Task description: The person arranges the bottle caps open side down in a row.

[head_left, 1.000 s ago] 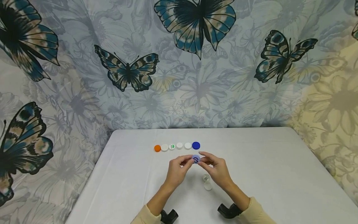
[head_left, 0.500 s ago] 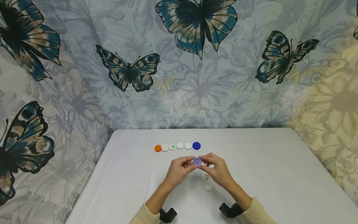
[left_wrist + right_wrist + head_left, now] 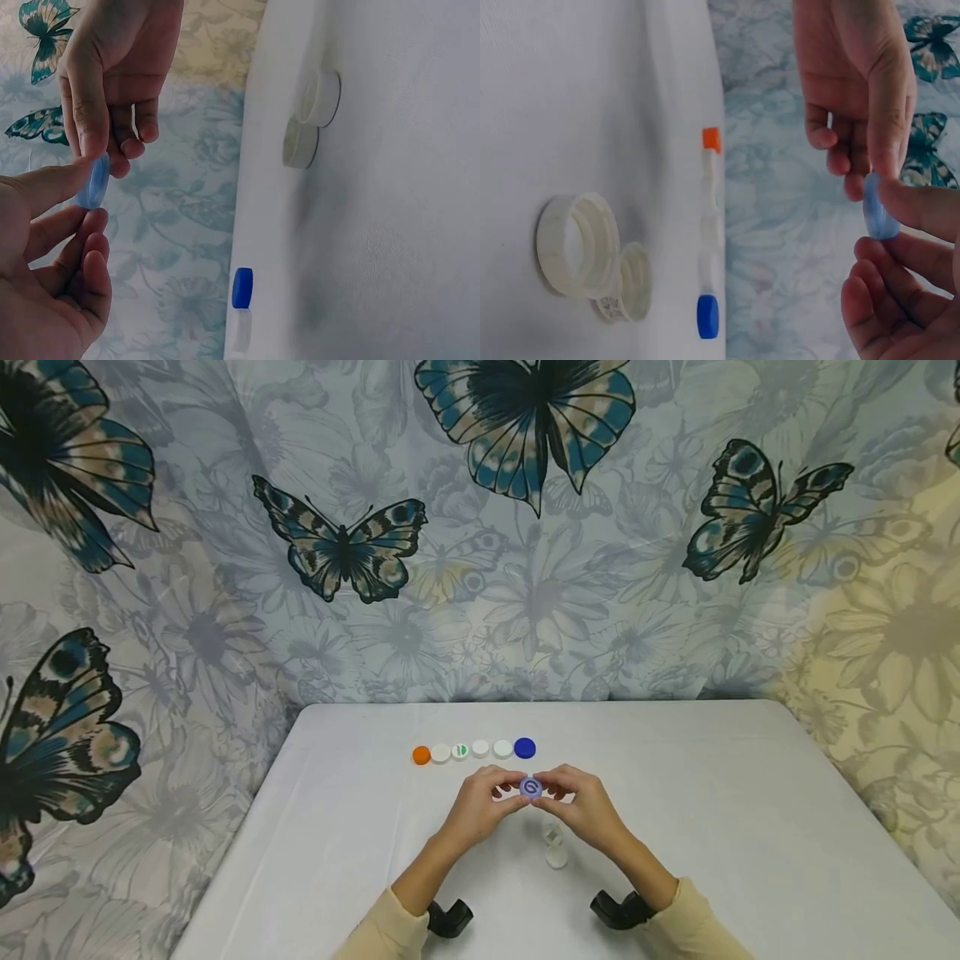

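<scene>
Between both hands, above the table, is a light blue bottle cap (image 3: pixel 531 787) with a dark swirl on its face. My left hand (image 3: pixel 480 806) pinches its left edge with thumb and fingers. On the opposite edge, my right hand (image 3: pixel 581 806) pinches it the same way. Seen edge-on in the left wrist view, the light blue cap (image 3: pixel 95 182) is a thin disc between the fingertips. Beyond the hands a row of caps lies on the table, from an orange cap (image 3: pixel 422 755) through several white ones to a dark blue cap (image 3: pixel 525 748).
Two whitish caps lie nearer the person by the right forearm: a larger cap (image 3: pixel 577 244) and a smaller cap (image 3: pixel 635 281), close together with hollow sides showing. A white cloth covers the table (image 3: pixel 337 843). Behind it hangs a butterfly-patterned fabric (image 3: pixel 487 635).
The swirl on the light blue cap has turned to another angle while the hands shifted their fingers on its rim. The row of caps and the two whitish caps stay in place.
</scene>
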